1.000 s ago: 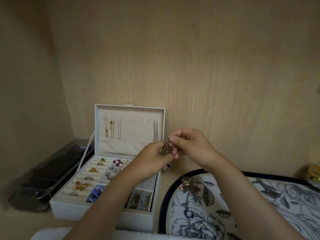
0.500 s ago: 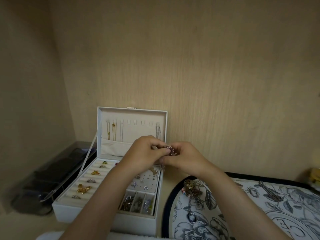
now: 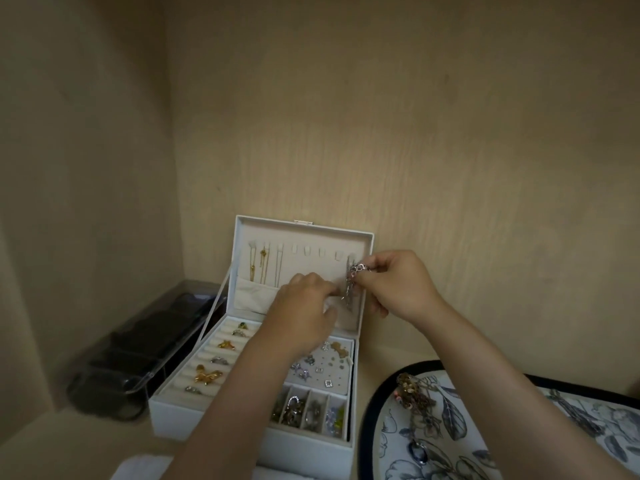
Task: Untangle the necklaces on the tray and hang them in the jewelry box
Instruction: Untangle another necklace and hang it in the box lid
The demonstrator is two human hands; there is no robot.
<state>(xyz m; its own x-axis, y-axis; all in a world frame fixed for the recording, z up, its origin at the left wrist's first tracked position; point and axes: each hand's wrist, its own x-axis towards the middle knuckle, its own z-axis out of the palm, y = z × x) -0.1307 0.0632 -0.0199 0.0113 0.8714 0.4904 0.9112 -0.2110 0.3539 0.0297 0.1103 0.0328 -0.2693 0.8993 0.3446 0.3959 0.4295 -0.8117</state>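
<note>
the jewelry box [image 3: 362,327] stands open against the back wall, its lid upright. the right hand [image 3: 401,289] is raised in front of the lid's right edge. its thumb and forefinger are curled and pinch the bunched top of a silver necklace [image 3: 353,275]. the grip sits just below the rightmost hook in the row of hooks [image 3: 308,250]. the rest of the chain hangs down from the pinch along the lid lining, toward the fabric pocket [image 3: 251,296].

the left hand [image 3: 304,310] is held over the box, just left of the hanging chain. its fingers are bent and point toward the chain's lower end. whether they grip the chain or only come close cannot be told.

gold necklaces [image 3: 260,268] hang from the hooks at the left of the lid, well apart from both hands.

the tray [image 3: 369,420] lies to the right of the box, below the right forearm. a clump of tangled necklaces [image 3: 414,393] rests on it near its left rim, with neither hand touching it.

a dark plastic case [image 3: 138,351] sits to the left of the box.
</note>
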